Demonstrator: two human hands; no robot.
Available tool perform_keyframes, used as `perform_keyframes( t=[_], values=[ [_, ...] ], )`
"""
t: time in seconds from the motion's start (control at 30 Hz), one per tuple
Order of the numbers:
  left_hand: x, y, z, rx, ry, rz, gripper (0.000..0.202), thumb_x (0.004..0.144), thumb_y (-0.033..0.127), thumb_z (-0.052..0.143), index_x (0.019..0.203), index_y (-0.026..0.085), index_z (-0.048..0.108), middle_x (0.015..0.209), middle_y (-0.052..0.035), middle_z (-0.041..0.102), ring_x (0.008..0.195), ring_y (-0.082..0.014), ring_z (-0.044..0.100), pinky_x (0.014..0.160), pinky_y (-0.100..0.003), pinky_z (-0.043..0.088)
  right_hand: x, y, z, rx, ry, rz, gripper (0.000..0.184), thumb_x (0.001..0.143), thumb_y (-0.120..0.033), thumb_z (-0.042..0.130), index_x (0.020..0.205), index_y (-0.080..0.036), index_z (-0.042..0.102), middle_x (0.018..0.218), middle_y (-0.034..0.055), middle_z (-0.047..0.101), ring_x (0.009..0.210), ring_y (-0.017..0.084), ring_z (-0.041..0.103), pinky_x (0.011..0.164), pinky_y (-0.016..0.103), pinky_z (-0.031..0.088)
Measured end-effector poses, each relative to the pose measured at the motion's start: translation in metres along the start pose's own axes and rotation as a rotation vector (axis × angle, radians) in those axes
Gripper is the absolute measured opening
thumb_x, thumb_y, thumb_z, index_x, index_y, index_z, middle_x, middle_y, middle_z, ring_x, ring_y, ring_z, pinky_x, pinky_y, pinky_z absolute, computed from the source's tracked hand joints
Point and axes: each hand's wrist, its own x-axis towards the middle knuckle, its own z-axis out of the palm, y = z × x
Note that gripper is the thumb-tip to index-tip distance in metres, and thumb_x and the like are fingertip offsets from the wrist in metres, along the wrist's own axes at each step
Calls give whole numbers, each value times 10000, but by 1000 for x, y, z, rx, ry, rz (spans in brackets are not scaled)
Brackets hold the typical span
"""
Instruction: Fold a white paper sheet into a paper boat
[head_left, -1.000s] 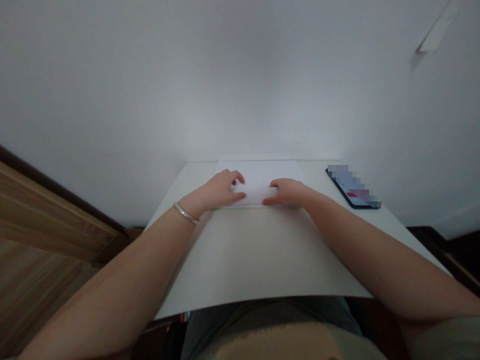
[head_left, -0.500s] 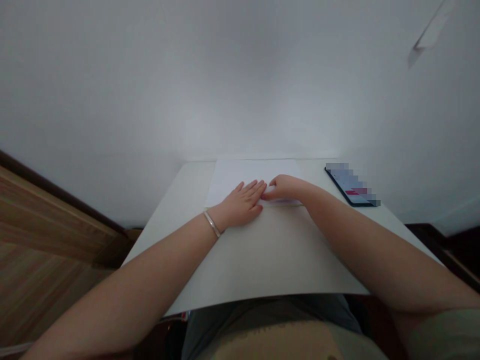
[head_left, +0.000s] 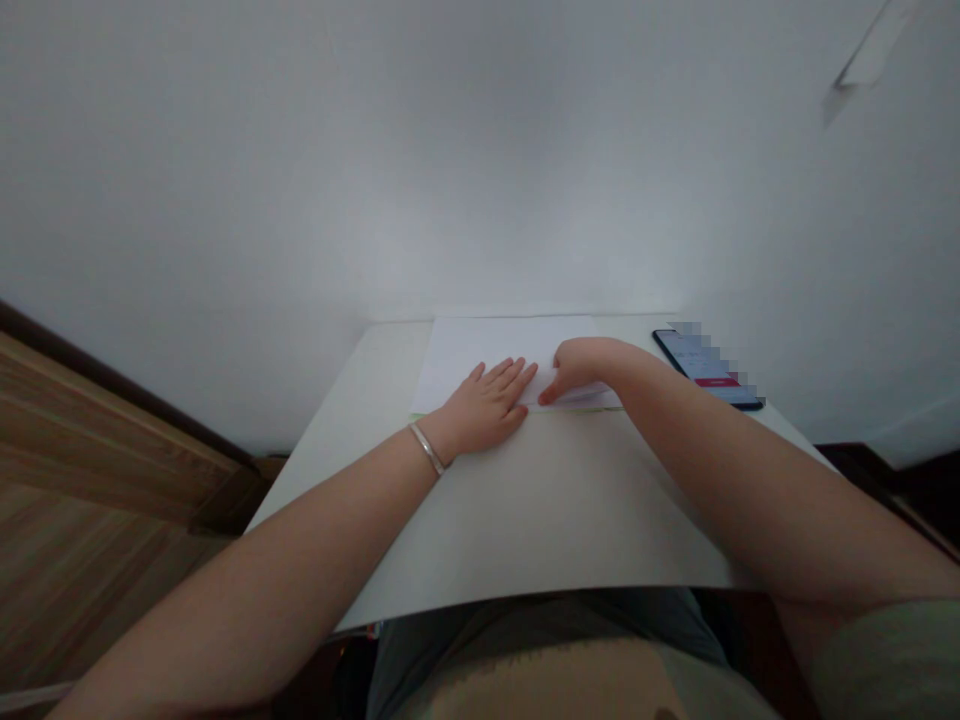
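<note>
White paper (head_left: 480, 345) lies on a white table, its near edge running under both hands. My left hand (head_left: 487, 405) rests flat across the left part of that near edge, fingers stretched out and slightly apart. A silver bracelet (head_left: 427, 449) circles its wrist. My right hand (head_left: 581, 370) lies on the right part of the paper, thumb pointing left along the near edge and a gap between thumb and fingers. Its other fingertips are mostly hidden behind the hand. Beneath it, the paper shows layered edges.
A phone (head_left: 709, 370) with a lit screen lies at the table's right side. The white table (head_left: 525, 530) meets a white wall (head_left: 480, 160) at the back. Wooden furniture (head_left: 112, 440) stands to the left, below the tabletop.
My right hand has slid a little to the right along the paper's near edge, away from my left hand. The left hand stays almost in place.
</note>
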Motion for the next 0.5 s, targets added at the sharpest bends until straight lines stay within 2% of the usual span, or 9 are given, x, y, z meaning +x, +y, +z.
perform_keyframes(
  t=[0.2, 0.37, 0.5],
  values=[
    [0, -2, 0, 27, -1, 45, 565, 962, 357, 268, 1506, 250, 159, 1574, -71, 167, 1434, -305, 183, 1104, -596, 180, 5, 11, 5, 9, 9, 24, 679, 612, -609, 734, 1107, -145, 691, 1151, 165, 666, 1090, 361, 601, 928, 472, 457],
    [-1, 0, -3, 40, -10, 48, 546, 968, 352, 263, 1501, 282, 164, 1577, -81, 155, 1435, -312, 173, 1092, -619, 176, 7, 25, 11, 30, 34, 38, 626, 582, -615, 745, 1015, -164, 725, 1068, 152, 701, 1029, 362, 626, 882, 475, 476],
    [-3, 0, -5, 38, -20, 53, 536, 968, 350, 270, 1495, 309, 181, 1577, -85, 153, 1435, -324, 169, 1073, -648, 180, 6, 41, 17, 16, -3, 77, 601, 630, -653, 686, 966, -157, 734, 957, 150, 721, 966, 347, 647, 836, 456, 485]
  ],
)
